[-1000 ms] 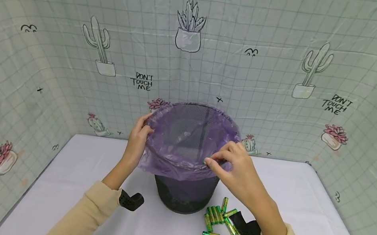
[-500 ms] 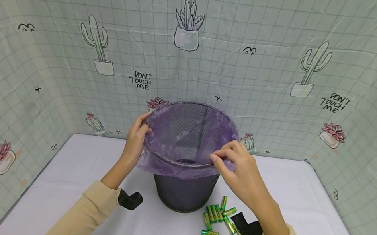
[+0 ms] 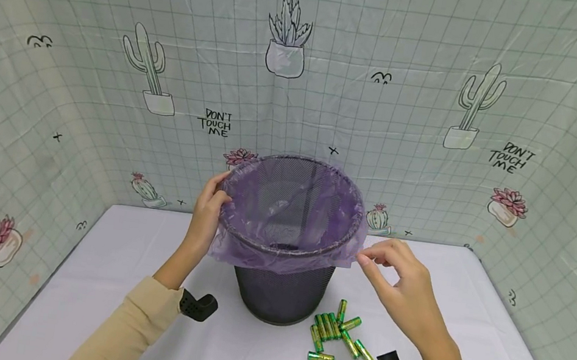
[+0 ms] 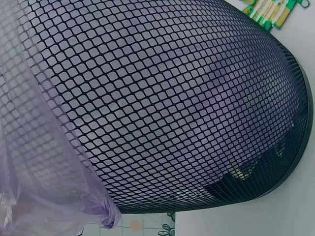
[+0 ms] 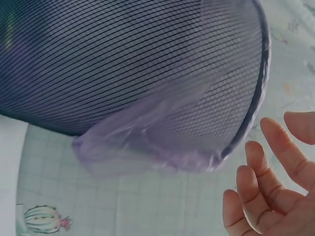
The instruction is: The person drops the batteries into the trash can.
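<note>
Lined mesh bin between two hands, gripped on one side only

Viewed from the head, with the bin's mouth as the dial, the mesh bin stands upright on a white table. A purple liner is folded over its rim. The left hand grips the rim at nine o'clock through the liner, thumb at the inner edge; the bin thus lies at that hand's three o'clock. The right hand is near four o'clock, fingers loosely bent, separated and pinching nothing; the right wrist view shows a gap between fingertips and rim. Green-and-gold batteries lie at five o'clock, just beside the base. A yellowish patch low behind the mesh is too unclear to identify.
</note>
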